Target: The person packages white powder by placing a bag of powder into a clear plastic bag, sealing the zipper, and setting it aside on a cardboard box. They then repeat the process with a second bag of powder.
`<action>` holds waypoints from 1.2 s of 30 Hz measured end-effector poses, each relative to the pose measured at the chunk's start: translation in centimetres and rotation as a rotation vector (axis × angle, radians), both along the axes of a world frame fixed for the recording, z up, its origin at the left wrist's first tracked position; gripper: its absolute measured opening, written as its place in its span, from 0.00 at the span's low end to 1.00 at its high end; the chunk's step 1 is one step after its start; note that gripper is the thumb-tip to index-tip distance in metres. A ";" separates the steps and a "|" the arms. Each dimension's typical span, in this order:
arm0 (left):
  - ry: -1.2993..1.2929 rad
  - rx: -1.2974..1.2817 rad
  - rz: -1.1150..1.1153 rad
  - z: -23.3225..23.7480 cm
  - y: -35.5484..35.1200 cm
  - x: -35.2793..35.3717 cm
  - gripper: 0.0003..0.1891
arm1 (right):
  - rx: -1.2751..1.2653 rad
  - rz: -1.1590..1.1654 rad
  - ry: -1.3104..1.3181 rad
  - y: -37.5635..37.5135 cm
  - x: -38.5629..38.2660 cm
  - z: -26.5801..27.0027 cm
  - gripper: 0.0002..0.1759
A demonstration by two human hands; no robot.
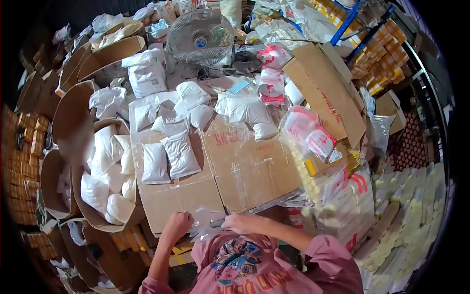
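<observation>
Shirt: pink and printed (240, 267), nearest the lens.
Plastic: clear film (208, 219) between the hands, at the cardboard's (249, 171) near edge.
Left hand (180, 225): curled into a fist at the film.
Right hand (241, 223): bent fingers beside it, pinch unclear.
Beyond: filled white bags (181, 153).

Left hand (180, 224) was closed in a fist, right hand (240, 223) was angled inward near it, bare forearms converged before the torso.
</observation>
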State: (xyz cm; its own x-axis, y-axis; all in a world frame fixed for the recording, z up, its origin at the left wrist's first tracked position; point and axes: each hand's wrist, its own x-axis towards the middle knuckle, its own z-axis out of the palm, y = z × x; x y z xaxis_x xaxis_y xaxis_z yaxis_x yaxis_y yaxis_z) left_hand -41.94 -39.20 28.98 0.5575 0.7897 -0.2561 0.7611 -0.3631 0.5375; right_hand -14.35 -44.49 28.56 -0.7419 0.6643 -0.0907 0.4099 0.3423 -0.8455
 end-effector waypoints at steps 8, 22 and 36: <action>-0.146 -0.174 0.132 1.6 5.0 6.9 0.11 | -0.088 -0.492 -0.022 -1.6 -0.5 2.7 0.12; -0.284 -0.758 -0.700 2.7 21.0 22.8 0.15 | -0.376 -0.511 0.397 13.4 22.2 2.3 0.03; -1.382 -1.261 -0.097 -13.9 31.7 36.8 0.06 | -0.756 -0.819 0.241 31.0 35.8 -12.0 0.24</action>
State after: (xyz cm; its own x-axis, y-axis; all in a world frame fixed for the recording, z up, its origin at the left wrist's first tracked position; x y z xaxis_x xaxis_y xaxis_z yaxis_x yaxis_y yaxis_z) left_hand -5.17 -7.50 15.04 0.8786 0.4769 0.0248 -0.3850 0.6767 0.6276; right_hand 21.41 -13.45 16.54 -0.1626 0.7926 -0.5877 0.0740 -0.5842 -0.8083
